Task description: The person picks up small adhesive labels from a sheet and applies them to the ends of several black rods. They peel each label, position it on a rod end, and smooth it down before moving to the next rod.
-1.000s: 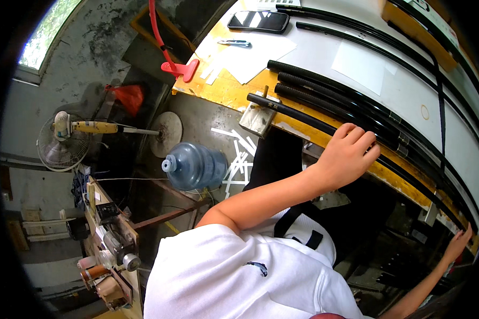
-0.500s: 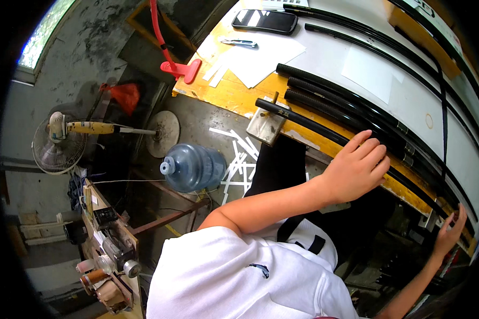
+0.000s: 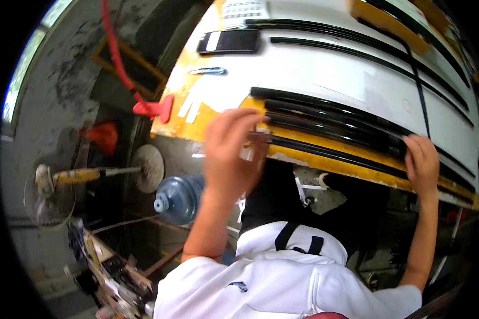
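Several glossy black tubes lie side by side along the table's near edge; the nearest black tube [image 3: 335, 154] sits a little apart from the rest. Motion smears my left hand [image 3: 234, 151], which is at that tube's left end, fingers bent, hiding the metal block under it. Whether it grips the tube is unclear. Farther right, my right hand [image 3: 424, 162] reaches over the grouped black tubes [image 3: 330, 114]. Its fingertips touch them, with the thumb apart on the near side.
A phone [image 3: 229, 41], a utility knife [image 3: 208, 70] and white paper [image 3: 229, 93] lie on the table. More long black tubes [image 3: 346, 53] stretch behind. A red clamp [image 3: 154, 109] grips the left edge. On the floor are a blue water bottle [image 3: 181, 199], white strips and a fan [image 3: 50, 186].
My left hand has moved left from the middle of the nearest tube to its left end. My right hand has come leftward from the tubes' far right end. The view has shifted.
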### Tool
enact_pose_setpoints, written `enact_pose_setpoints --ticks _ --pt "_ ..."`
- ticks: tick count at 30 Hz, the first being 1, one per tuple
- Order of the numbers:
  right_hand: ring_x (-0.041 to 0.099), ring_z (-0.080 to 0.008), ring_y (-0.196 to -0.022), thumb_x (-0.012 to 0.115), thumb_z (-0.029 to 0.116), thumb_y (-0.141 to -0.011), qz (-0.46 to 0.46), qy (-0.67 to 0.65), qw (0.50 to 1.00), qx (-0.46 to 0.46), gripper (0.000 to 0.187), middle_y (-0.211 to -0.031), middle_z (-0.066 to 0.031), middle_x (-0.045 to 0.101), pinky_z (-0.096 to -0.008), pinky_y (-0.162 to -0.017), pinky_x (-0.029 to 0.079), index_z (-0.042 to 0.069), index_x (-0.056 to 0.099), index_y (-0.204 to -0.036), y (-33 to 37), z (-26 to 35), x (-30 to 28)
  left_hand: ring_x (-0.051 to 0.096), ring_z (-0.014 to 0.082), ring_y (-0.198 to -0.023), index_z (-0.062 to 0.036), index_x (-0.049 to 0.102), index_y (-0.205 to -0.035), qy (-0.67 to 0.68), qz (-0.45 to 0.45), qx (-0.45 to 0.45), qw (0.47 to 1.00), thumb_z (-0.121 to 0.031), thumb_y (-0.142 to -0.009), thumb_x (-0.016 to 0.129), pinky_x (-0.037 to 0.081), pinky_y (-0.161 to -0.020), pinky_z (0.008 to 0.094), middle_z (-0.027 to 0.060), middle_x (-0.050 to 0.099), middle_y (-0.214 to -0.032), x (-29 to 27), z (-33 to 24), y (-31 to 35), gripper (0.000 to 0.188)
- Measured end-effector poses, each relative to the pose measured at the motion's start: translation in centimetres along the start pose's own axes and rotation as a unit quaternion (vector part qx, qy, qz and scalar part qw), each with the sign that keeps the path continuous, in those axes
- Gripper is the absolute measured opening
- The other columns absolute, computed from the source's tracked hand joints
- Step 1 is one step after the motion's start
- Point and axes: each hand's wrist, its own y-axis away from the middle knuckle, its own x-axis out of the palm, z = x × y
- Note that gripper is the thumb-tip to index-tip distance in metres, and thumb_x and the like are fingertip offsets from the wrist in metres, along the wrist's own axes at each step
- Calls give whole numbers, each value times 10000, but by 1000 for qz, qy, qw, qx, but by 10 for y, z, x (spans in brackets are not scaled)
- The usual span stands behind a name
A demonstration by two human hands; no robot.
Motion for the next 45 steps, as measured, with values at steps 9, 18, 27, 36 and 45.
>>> enact_pose_setpoints --ticks 9,18,27,36,45 --pt "594 -286 -907 645 33 -793 35 -19 999 21 211 -957 -112 610 -374 -774 488 19 599 -999 -76 5 35 587 294 -1134 -31 626 -1101 -130 122 -90 980 -99 -837 694 472 -945 373 121 613 -1230 -13 87 -6 281" --pt "515 -293 -1227 694 195 -833 208 -22 976 58 581 -1375 -146 508 -380 -1070 401 61 477 -1355 -138 -10 94 558 304 -1182 -28 618 -1121 -108 161 -47 980 -108 -861 676 460 -960 388 115 600 -1261 -12 82 -17 278" --pt "656 -355 -847 721 69 -669 286 12 958 -1 365 -803 -193 661 -430 -710 541 -39 590 -993 -173 7 106 566 291 -1184 -39 636 -1109 -43 113 -44 992 -26 -874 640 478 -952 384 112 609 -1217 -26 65 -6 236" --pt "678 -300 -758 619 54 -786 210 49 976 -4 97 -760 -143 670 -392 -656 544 26 637 -877 -158 -12 91 621 289 -1090 -7 667 -1028 104 107 3 989 49 -810 632 483 -911 359 141 642 -1151 -28 14 -13 228" --pt "656 -209 -682 703 53 -703 -156 53 985 -57 174 -774 -76 662 -312 -590 513 47 634 -862 -108 16 2 611 215 -1089 51 566 -1189 502 230 -182 814 -116 -943 590 506 -889 317 151 613 -1205 -9 -16 -25 299"
